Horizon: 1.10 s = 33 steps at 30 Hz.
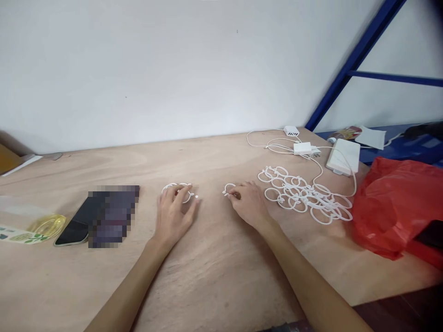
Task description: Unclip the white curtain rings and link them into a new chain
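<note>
My left hand [173, 210] rests on the wooden table with its fingers apart, lying over a couple of white plastic rings [169, 186]. A small white piece [196, 197] sits by its thumb tip. My right hand [249, 203] pinches another white ring [229, 186] between thumb and index finger; part of that ring is hidden behind the fingers. To the right of this hand spreads a loose pile of white rings [294, 191], each with a small knob on its rim.
A phone [72, 233] and a blurred-out dark item [114, 214] lie left, near a clear packet with a yellow coil [48, 226]. White chargers [302, 148] with cables, a white box [343, 157] and a red plastic bag [394, 207] occupy the right. A wall stands behind.
</note>
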Motion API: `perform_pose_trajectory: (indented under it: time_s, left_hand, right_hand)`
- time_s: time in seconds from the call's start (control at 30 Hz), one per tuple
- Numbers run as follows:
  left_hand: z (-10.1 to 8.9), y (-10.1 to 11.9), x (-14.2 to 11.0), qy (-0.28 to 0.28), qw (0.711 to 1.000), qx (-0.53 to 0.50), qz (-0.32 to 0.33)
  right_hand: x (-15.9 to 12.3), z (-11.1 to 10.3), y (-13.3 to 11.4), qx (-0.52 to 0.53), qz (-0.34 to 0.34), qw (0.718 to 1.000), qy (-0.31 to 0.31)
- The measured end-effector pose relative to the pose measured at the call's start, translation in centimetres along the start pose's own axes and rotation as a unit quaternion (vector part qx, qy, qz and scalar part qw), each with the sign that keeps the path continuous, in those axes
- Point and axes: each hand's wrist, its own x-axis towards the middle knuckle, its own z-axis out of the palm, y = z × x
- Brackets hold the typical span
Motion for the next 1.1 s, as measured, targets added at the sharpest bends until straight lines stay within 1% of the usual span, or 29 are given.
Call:
perform_pose_trajectory:
  time_s: [0.07,0.1,0.17,0.23,0.3,0.33,0.4,0.43,0.47,0.5,0.6,0.67,0.8,0.9,1.1]
  left_hand:
    - [0.1,1.0,-0.2,-0.021,0.996,-0.086,0.010]
    - [0.2,1.4,-0.3,-0.033,0.992,-0.124,0.003]
    - [0.3,2.0,-0.4,-0.058,0.980,-0.188,-0.025]
    - [0.4,2.3,-0.5,-0.080,0.963,-0.252,-0.057]
    - [0.4,2.4,-0.5,-0.108,0.931,-0.338,-0.090]
    - [0.4,2.4,-0.4,-0.126,0.906,-0.389,-0.110]
    - [0.4,2.4,-0.4,-0.155,0.852,-0.478,-0.150]
    - [0.3,2.4,-0.4,-0.164,0.830,-0.506,-0.168]
    - [0.3,2.4,-0.4,-0.168,0.816,-0.522,-0.181]
    - [0.2,2.5,-0.4,-0.167,0.811,-0.527,-0.191]
    - [-0.1,2.8,-0.3,-0.160,0.814,-0.519,-0.204]
    - [-0.3,3.0,-0.2,-0.166,0.820,-0.509,-0.203]
    - [-0.6,3.3,-0.2,-0.195,0.837,-0.476,-0.184]
    - [-0.5,3.4,-0.3,-0.193,0.850,-0.456,-0.181]
    - [-0.3,3.5,-0.6,-0.186,0.876,-0.415,-0.162]
  right_hand:
    - [-0.1,0.2,-0.8,0.128,0.011,0.991,-0.029]
    - [-0.2,0.3,-1.3,0.202,0.021,0.977,-0.058]
    - [-0.5,0.5,-2.2,0.327,0.045,0.936,-0.118]
    - [-0.8,0.7,-3.0,0.411,0.067,0.896,-0.153]
    - [-1.0,0.8,-3.4,0.470,0.087,0.862,-0.171]
    - [-1.1,0.8,-3.6,0.492,0.094,0.847,-0.179]
    - [-1.1,0.7,-3.7,0.517,0.105,0.827,-0.195]
    - [-1.1,0.6,-3.8,0.522,0.109,0.823,-0.198]
    - [-1.1,0.6,-3.8,0.524,0.113,0.822,-0.194]
    - [-1.1,0.5,-3.8,0.524,0.116,0.823,-0.185]
    - [-1.0,0.5,-3.8,0.524,0.126,0.830,-0.142]
    - [-0.9,0.5,-3.8,0.518,0.124,0.838,-0.120]
    - [-1.0,0.6,-3.7,0.496,0.076,0.857,-0.120]
    - [-1.1,0.6,-3.8,0.474,0.053,0.872,-0.113]
    - [-1.5,0.8,-4.0,0.439,0.025,0.895,-0.071]
